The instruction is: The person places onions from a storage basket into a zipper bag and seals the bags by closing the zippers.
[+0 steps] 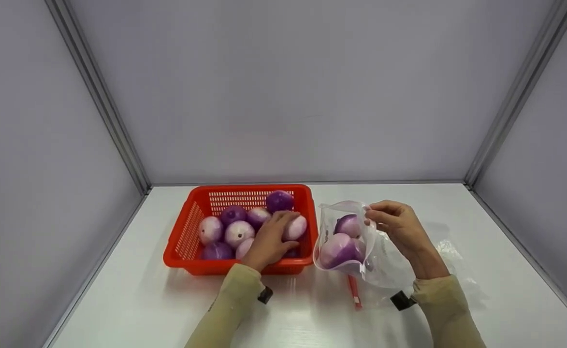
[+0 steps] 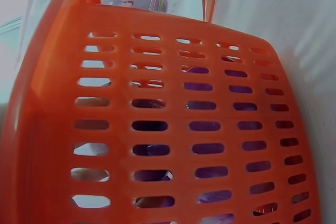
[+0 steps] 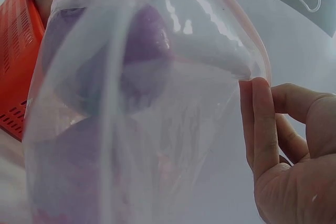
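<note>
Several purple-and-white onions (image 1: 239,234) lie in a red plastic basket (image 1: 179,261). My left hand (image 1: 269,241) reaches over the basket's front rim and grips an onion (image 1: 295,227) at the right end, thumb on the near side and fingers on the far side. To the right of the basket, a clear plastic bag (image 1: 371,241) stands with its mouth spread, a few onions (image 1: 337,250) inside. My right hand (image 1: 398,224) pinches the bag's rim at its right side; the right wrist view shows thumb and fingertips (image 3: 261,90) meeting on that edge.
More clear plastic (image 1: 450,256) lies flat on the white table (image 1: 119,295), to the right of the bag. A red strip (image 1: 354,292) pokes out from below the bag. Pale panels (image 1: 283,96) enclose the table at the back and sides.
</note>
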`<action>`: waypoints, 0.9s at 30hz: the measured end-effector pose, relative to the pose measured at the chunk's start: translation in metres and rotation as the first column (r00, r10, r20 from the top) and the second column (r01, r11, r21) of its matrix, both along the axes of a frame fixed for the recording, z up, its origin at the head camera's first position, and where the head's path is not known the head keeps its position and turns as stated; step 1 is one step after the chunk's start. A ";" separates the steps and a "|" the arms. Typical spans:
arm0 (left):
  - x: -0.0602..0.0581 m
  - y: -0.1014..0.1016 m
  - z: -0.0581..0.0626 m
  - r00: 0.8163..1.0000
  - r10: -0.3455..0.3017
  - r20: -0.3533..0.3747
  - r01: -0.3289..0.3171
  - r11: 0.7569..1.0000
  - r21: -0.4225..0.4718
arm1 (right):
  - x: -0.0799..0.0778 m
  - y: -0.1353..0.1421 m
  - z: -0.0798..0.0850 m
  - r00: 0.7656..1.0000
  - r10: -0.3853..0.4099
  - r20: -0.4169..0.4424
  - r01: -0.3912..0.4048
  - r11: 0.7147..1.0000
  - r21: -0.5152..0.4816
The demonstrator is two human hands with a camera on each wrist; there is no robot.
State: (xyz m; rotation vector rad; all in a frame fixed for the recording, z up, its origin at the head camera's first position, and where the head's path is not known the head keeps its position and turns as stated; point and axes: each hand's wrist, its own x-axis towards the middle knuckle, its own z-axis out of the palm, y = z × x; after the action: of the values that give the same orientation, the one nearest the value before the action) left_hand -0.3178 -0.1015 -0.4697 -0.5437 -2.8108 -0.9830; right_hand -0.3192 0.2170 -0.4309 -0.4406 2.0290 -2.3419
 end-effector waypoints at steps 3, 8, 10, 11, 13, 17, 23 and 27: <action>0.000 0.000 0.000 1.000 -0.003 -0.015 0.003 1.000 0.008 | 0.000 0.001 0.000 1.000 0.002 -0.001 -0.002 1.000 0.001; 0.001 0.000 0.000 0.998 -0.009 -0.057 0.009 1.000 0.006 | -0.001 0.002 0.001 1.000 0.011 -0.012 -0.011 1.000 -0.007; 0.002 0.000 0.001 0.998 -0.005 -0.068 0.006 1.000 0.007 | 0.000 0.002 0.001 1.000 0.016 -0.014 -0.016 1.000 -0.010; 0.002 -0.001 0.001 0.998 -0.003 -0.070 0.003 1.000 0.012 | 0.000 0.002 0.001 1.000 0.015 -0.014 -0.015 1.000 -0.013; 0.003 -0.001 0.001 0.997 0.004 -0.074 -0.003 1.000 0.025 | 0.000 0.002 0.001 1.000 0.012 -0.013 -0.012 1.000 -0.016; 0.005 -0.001 0.003 0.997 0.029 -0.076 -0.025 0.998 0.056 | 0.000 0.002 0.000 1.000 0.003 -0.011 -0.003 1.000 -0.010; 0.010 -0.001 0.012 0.984 0.047 -0.170 -0.027 0.993 0.117 | 0.000 0.002 -0.002 1.000 0.009 -0.020 -0.009 1.000 -0.001; 0.017 0.001 0.020 0.961 0.036 -0.274 0.016 0.982 0.187 | 0.001 0.000 -0.003 1.000 0.021 -0.019 -0.021 1.000 -0.007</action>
State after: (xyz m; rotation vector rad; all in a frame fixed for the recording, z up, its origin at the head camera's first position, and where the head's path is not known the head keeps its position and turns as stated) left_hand -0.3010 -0.1008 -0.4498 -0.5907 -2.4442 -1.0638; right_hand -0.3183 0.2174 -0.4339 -0.4830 2.0145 -2.3427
